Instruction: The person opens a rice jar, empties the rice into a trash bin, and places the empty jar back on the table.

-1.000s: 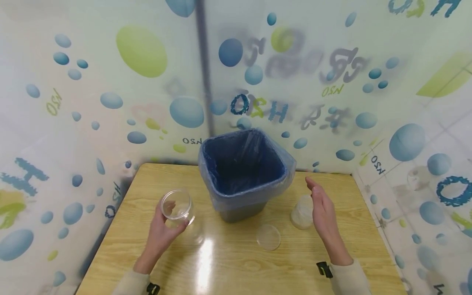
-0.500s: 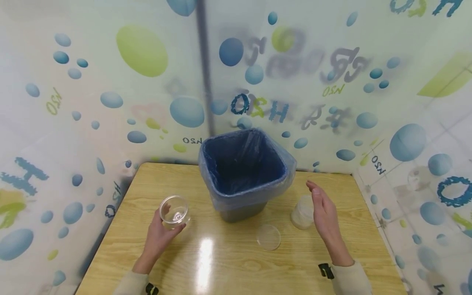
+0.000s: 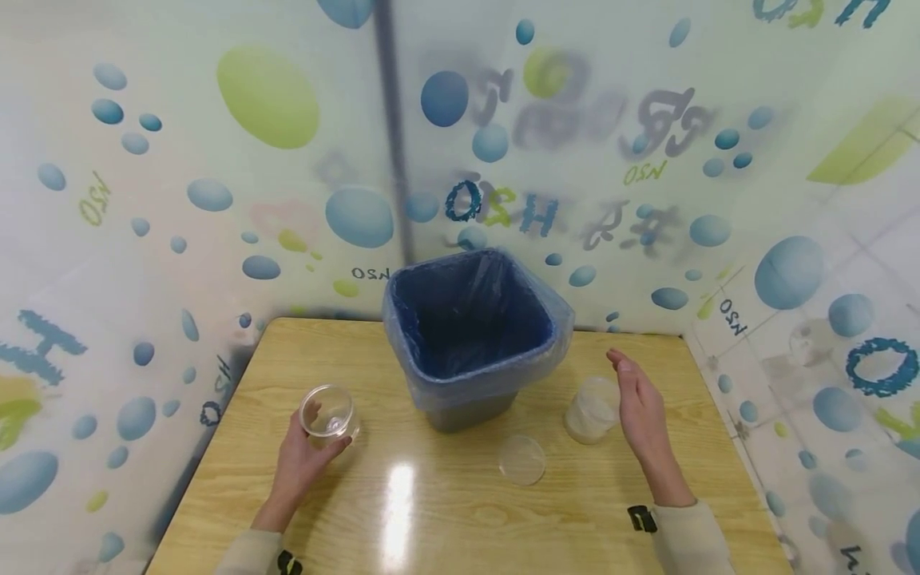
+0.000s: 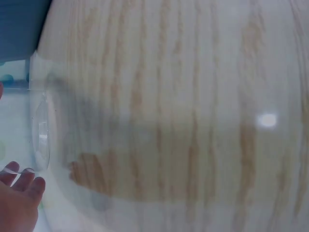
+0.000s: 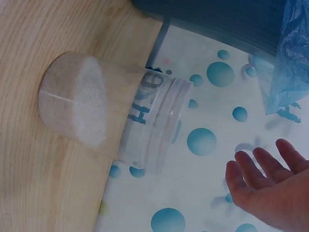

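Toward the surface's [image 3: 460, 523] left edge, the left hand [image 3: 303, 461] grips a clear jar [image 3: 329, 423]. The right hand [image 3: 642, 409], fingers loosely extended, is beside a second jar [image 3: 589, 414] toward the right edge; only the right wrist view clearly shows its ringed neck, only the head view the clear disc [image 3: 522, 460].

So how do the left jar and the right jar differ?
The left jar is in the left hand; the right jar stands on the table, apart from the right hand. The left jar looks clear; the right jar shows a whitish band. Both are round and see-through.
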Available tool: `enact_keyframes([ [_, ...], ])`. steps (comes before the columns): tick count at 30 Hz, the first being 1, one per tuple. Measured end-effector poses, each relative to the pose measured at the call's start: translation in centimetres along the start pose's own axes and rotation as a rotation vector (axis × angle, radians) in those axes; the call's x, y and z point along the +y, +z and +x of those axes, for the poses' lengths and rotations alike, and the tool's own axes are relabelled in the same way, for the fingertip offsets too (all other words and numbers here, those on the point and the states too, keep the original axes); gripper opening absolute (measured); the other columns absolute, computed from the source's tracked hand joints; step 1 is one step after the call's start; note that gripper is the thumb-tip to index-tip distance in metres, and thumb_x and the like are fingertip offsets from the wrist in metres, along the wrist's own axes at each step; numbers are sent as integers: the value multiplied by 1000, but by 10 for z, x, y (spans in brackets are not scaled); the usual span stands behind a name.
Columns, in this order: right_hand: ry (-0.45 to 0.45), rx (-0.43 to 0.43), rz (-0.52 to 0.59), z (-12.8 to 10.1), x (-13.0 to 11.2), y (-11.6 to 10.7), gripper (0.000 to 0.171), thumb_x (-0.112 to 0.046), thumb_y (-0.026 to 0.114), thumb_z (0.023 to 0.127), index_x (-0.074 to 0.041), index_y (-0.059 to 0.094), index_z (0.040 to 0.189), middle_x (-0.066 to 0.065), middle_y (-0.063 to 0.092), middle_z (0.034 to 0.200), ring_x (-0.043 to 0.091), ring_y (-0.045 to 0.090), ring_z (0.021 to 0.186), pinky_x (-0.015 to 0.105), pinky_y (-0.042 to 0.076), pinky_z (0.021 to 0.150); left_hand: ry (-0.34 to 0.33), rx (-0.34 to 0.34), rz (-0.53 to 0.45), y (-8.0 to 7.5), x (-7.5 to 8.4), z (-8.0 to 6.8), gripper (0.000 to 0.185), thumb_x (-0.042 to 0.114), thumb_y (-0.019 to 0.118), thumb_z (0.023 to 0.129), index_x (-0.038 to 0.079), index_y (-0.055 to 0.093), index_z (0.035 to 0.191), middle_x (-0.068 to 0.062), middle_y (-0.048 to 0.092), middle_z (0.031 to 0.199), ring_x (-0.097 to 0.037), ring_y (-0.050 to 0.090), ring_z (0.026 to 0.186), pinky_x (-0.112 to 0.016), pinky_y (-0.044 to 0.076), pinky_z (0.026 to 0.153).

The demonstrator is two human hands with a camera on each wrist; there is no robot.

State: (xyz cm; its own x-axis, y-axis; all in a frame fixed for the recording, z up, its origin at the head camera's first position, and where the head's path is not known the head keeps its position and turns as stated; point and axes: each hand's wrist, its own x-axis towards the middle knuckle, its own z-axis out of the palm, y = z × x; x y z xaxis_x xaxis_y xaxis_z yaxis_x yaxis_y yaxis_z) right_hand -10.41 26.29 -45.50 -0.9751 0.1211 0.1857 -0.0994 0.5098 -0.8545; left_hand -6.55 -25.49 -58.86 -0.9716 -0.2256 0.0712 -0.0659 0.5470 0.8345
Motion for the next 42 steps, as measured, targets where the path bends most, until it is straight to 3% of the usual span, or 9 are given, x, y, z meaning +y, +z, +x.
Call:
enact_keyframes([
  [11, 7, 14, -24, -1, 15, -4, 56, -37, 29, 115, 2, 52, 148, 23, 54, 149, 40, 48, 139, 56, 35, 111, -61, -47, 15, 3, -6, -2, 100, 22, 89, 80, -4, 27, 155, -36, 42, 150, -53, 43, 137, -62, 35, 112],
  [17, 15, 15, -40, -2, 19, -5, 57, -38, 30, 114, 2, 53, 147, 22, 53, 150, 40, 47, 140, 57, 35, 111, -92, -82, -3, -1, -3, -6, 136, 29, 93, 78, 6, -9, 165, -34, 12, 166, -58, 25, 146, -67, 25, 117],
  [20, 21, 14, -55, -1, 21, -7, 57, -38, 30, 114, 2, 53, 147, 23, 52, 151, 40, 45, 141, 57, 34, 112, -76, -39, -19, -4, 4, -10, 136, 30, 91, 79, 8, -13, 164, -29, 2, 169, -57, 15, 150, -68, 20, 118],
  [23, 25, 14, -68, -1, 23, -9, 56, -38, 31, 114, 2, 53, 147, 24, 52, 150, 41, 45, 141, 57, 35, 111, 15, 22, -22, -9, 13, -11, 127, 27, 88, 82, 7, -5, 166, -29, 3, 169, -53, 9, 153, -69, 15, 119],
  [28, 38, 3, -75, -2, 25, -11, 54, -37, 35, 113, 0, 52, 148, 26, 52, 148, 45, 49, 135, 60, 39, 108, 258, 127, -29, -15, 36, -7, 111, 20, 84, 82, 5, 12, 166, -26, 11, 169, -47, 3, 156, -63, 5, 123],
  [30, 38, -4, -81, -2, 27, -11, 53, -37, 36, 113, -1, 52, 149, 26, 52, 149, 46, 50, 134, 61, 40, 107, 343, 173, -41, -16, 48, -5, 101, 18, 81, 83, 6, 21, 164, -23, 18, 169, -42, 8, 157, -58, 7, 125],
  [33, 32, -9, -83, -1, 30, -12, 52, -36, 38, 113, 0, 51, 149, 26, 51, 150, 47, 49, 134, 61, 40, 107, 441, 232, -76, -16, 68, 0, 85, 16, 77, 86, 6, 36, 160, -22, 35, 161, -32, 26, 152, -43, 21, 123],
  [37, 31, -13, -85, -1, 35, -10, 52, -35, 42, 112, 0, 51, 149, 25, 51, 151, 45, 48, 137, 60, 42, 106, 551, 260, -146, -12, 93, 5, 69, 7, 73, 86, -1, 48, 150, -24, 50, 148, -20, 42, 141, -24, 29, 116],
  [42, 17, -59, -151, 4, 42, -1, 55, -38, 46, 110, 1, 49, 150, 26, 43, 156, 46, 40, 143, 63, 38, 109, 645, 287, -219, -3, 108, 7, 63, -8, 67, 81, -11, 51, 142, -33, 52, 139, -23, 48, 134, -22, 32, 115],
])
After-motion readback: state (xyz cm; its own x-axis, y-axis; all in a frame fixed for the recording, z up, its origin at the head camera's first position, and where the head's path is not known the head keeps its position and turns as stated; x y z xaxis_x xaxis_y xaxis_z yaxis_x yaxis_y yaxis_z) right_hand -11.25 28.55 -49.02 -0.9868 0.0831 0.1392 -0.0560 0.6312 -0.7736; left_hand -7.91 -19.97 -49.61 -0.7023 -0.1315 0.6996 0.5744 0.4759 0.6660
